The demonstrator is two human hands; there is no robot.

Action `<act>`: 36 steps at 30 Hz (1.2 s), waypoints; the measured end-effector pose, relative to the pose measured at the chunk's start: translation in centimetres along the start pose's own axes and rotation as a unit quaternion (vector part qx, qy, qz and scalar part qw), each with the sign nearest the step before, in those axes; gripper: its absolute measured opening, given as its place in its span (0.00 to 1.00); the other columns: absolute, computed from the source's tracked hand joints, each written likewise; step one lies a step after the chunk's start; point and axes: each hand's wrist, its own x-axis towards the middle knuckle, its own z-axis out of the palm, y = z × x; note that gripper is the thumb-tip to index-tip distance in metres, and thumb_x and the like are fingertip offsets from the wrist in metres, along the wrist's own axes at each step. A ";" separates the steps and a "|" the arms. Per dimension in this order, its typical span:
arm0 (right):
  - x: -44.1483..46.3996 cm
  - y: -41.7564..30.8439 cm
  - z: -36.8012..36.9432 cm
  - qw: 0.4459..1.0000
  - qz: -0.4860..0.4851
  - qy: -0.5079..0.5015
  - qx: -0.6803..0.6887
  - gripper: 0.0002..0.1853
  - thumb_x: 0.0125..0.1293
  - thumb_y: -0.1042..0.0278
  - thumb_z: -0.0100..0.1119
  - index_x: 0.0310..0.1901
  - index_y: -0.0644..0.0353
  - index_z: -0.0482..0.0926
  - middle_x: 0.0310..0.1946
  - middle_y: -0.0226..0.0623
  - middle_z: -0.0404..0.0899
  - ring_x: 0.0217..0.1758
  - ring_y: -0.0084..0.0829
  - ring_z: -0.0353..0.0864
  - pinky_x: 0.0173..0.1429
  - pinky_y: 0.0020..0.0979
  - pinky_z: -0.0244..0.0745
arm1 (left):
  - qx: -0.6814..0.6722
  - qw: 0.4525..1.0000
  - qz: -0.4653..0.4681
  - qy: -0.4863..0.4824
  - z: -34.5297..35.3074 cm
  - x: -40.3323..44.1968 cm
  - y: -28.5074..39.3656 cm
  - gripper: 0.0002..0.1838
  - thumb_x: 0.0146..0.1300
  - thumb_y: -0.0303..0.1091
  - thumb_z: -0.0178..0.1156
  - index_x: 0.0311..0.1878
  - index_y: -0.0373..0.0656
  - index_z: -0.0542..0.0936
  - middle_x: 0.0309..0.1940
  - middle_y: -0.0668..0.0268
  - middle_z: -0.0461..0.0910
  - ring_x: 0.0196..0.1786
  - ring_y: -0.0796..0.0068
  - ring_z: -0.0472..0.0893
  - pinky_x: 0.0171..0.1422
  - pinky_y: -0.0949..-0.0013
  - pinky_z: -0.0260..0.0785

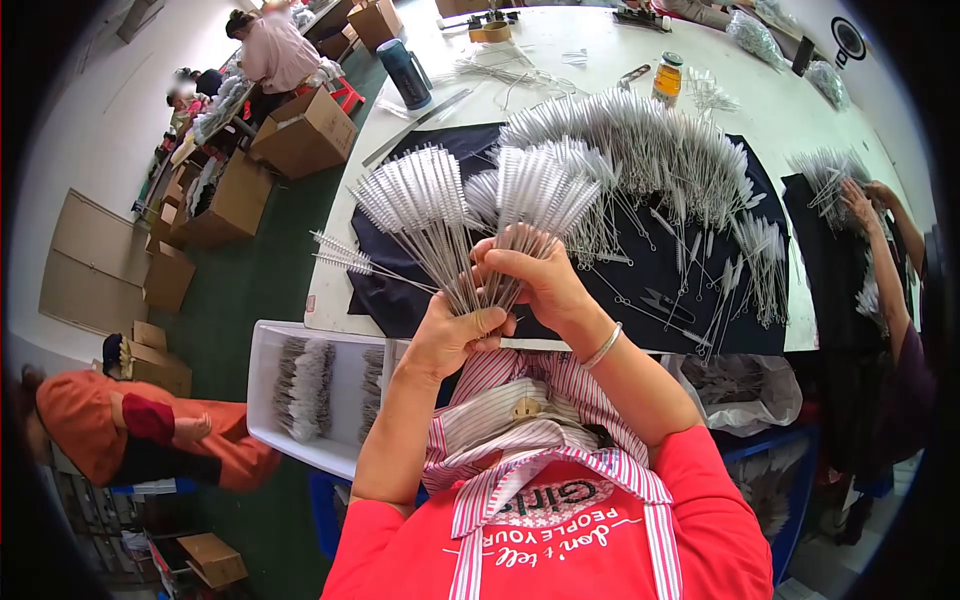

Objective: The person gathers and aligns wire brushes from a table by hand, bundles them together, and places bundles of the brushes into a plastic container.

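Note:
My left hand [455, 335] is closed around the wire stems of a fanned bunch of white-bristled brushes [412, 195]. Touching it just above and to the right, my right hand [530, 272] grips the stems of another bunch [548, 190], bristles pointing up. A few brushes [345, 254] stick out sideways to the left of the bunches. Beyond my hands a large pile of similar brushes [640, 140] lies on a dark cloth [400, 290]. Small scissors [668, 304] rest on the cloth among loose brushes. The stems' lower ends are partly hidden by my fingers.
A blue tumbler [404, 75] and a yellow-filled jar [667, 80] stand on the white table [460, 122]. A white bin [262, 400] holds brushes at lower left. A co-worker's hands [862, 203] touch brushes at right. Another person [150, 420] is at left; cardboard boxes [305, 135] stand behind.

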 end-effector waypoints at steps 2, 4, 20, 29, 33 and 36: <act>-0.5 -0.6 0.9 1.000 0.005 0.003 0.020 0.13 0.53 0.71 0.67 0.40 0.63 0.76 0.30 0.32 0.79 0.30 0.21 0.80 0.28 0.22 0.75 | -0.016 1.000 0.002 -0.024 0.0 -0.1 0.1 0.23 0.52 0.28 0.67 0.50 0.36 0.71 0.38 0.58 0.78 0.30 0.73 0.77 0.23 0.78 0.62; -0.5 -0.4 1.4 0.999 0.010 0.005 0.040 0.14 0.53 0.71 0.67 0.40 0.63 0.76 0.30 0.32 0.79 0.30 0.22 0.80 0.26 0.21 0.74 | 0.013 0.998 -0.029 -0.046 -1.6 -0.1 -0.2 0.24 0.52 0.29 0.68 0.51 0.36 0.71 0.38 0.58 0.78 0.30 0.72 0.77 0.23 0.78 0.62; 0.9 2.1 1.4 0.992 0.049 -0.104 0.054 0.22 0.53 0.73 0.57 0.52 0.70 0.72 0.45 0.44 0.78 0.39 0.29 0.80 0.41 0.30 0.77 | -0.024 0.999 0.005 -0.048 -3.3 -2.8 -0.5 0.32 0.53 0.31 0.67 0.60 0.39 0.65 0.48 0.55 0.75 0.36 0.72 0.78 0.24 0.78 0.62; 1.2 4.7 0.6 0.981 0.070 -0.152 0.099 0.30 0.53 0.69 0.66 0.58 0.68 0.68 0.54 0.45 0.73 0.58 0.39 0.72 0.61 0.42 0.68 | 0.086 0.991 -0.093 -0.048 -3.6 -3.4 -0.8 0.18 0.53 0.29 0.66 0.46 0.33 0.75 0.34 0.58 0.79 0.25 0.79 0.74 0.25 0.78 0.65; 0.4 5.4 0.5 0.957 0.087 -0.243 0.129 0.38 0.50 0.65 0.69 0.61 0.68 0.63 0.60 0.49 0.67 0.64 0.44 0.65 0.67 0.43 0.60 | 0.166 0.967 -0.172 -0.085 -3.3 -3.6 -1.3 0.14 0.54 0.25 0.63 0.44 0.31 0.76 0.32 0.59 0.79 0.27 0.79 0.75 0.29 0.77 0.68; -0.5 5.6 0.6 0.944 0.112 -0.279 0.139 0.41 0.47 0.63 0.71 0.62 0.68 0.62 0.60 0.53 0.66 0.64 0.45 0.66 0.66 0.42 0.62 | 0.150 0.958 -0.217 -0.117 -2.9 -3.8 -2.6 0.16 0.54 0.25 0.63 0.46 0.30 0.75 0.32 0.59 0.79 0.27 0.78 0.76 0.30 0.77 0.68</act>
